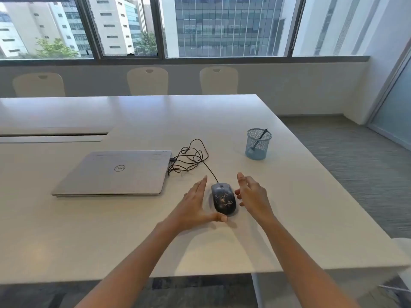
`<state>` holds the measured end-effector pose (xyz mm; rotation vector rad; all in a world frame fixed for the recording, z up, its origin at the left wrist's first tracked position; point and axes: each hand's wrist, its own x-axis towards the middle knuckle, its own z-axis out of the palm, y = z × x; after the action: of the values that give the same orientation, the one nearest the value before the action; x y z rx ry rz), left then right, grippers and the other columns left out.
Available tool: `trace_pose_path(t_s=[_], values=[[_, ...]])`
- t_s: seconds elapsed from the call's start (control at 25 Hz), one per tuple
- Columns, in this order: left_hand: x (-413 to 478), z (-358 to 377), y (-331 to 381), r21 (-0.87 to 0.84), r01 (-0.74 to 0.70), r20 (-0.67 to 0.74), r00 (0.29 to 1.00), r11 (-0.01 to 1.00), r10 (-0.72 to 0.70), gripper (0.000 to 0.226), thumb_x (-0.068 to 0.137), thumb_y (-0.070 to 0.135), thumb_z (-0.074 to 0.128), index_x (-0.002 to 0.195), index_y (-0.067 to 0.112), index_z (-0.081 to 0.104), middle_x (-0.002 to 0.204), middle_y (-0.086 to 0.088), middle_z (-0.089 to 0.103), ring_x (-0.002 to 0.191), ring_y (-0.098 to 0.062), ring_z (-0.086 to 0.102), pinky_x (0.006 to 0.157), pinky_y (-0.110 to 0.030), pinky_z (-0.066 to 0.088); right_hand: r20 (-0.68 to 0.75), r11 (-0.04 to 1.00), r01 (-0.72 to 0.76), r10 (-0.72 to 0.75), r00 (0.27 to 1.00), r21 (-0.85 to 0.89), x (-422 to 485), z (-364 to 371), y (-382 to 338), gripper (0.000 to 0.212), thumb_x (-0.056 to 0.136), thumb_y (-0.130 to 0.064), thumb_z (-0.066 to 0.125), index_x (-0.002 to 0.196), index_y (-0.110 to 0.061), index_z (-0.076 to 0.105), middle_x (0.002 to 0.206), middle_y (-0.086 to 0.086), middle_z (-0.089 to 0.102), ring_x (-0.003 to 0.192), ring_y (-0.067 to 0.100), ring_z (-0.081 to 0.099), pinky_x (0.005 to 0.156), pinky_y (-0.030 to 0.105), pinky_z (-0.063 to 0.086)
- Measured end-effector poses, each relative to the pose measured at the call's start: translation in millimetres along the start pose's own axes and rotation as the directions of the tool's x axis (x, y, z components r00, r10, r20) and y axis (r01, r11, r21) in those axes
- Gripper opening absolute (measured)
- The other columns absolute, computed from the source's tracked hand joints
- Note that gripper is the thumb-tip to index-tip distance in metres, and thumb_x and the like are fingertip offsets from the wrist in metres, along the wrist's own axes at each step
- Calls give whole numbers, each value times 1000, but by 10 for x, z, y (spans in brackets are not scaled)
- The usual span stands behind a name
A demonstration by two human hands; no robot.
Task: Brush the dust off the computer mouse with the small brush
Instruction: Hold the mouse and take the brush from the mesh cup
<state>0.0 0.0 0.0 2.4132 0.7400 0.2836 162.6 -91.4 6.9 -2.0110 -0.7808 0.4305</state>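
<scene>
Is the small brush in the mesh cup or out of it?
In. The brush leans inside the blue mesh cup, tip above the rim; the left hand and right hand flank the mouse.

Here's the white desk [111,230], broad and glossy. A closed silver laptop [115,172] lies flat left of centre. At its right side a black cable [189,157] sits in a loose tangle, then trails toward the front edge and into the dark mouse [223,198], which rests flat on the desktop. Over by the right edge a blue mesh cup [258,145] stands upright, well apart from both.
</scene>
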Motion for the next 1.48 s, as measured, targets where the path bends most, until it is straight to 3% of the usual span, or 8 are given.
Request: trace_pose_path(t_s=[0.28,0.6,0.96,1.24,1.48], values=[[64,27,44,2,-16,34,999,1000,16,138,60,65,80,154,13,-6,163,-2,3,148,-17,6,117,-37,9,22,989,-56,53,998,135,-45,-52,31,45,101,-49,36,107,-12,62,92,12,74,85,29,71,78,43,60],[157,15,12,-4,-22,48,999,1000,22,140,58,69,78,154,9,-4,162,-2,13,147,-17,13,116,-35,11,2,980,-77,78,997,182,-75,-43,31,45,102,-44,37,107,-8,64,90,12,74,82,26,71,59,26,53],[224,15,-8,16,-52,40,998,998,52,141,55,75,76,154,7,1,157,-5,27,143,-21,23,115,-36,16,-31,989,-55,60,998,135,-55,34,53,44,102,-43,39,104,-10,68,89,12,75,84,27,71,70,39,56],[237,48,-19,63,-69,-1,998,996,69,141,52,80,72,153,6,8,154,-6,33,140,-23,30,114,-37,20,-49,989,-59,66,997,139,-30,64,81,44,101,-44,41,102,-11,69,86,8,75,79,24,71,69,37,55],[248,68,-24,84,-61,-11,998,995,62,141,49,84,70,153,8,11,154,-4,34,139,-22,31,114,-36,21,-66,988,-47,58,996,150,-29,75,105,44,101,-44,42,99,-11,70,82,6,75,76,22,71,79,44,56]])
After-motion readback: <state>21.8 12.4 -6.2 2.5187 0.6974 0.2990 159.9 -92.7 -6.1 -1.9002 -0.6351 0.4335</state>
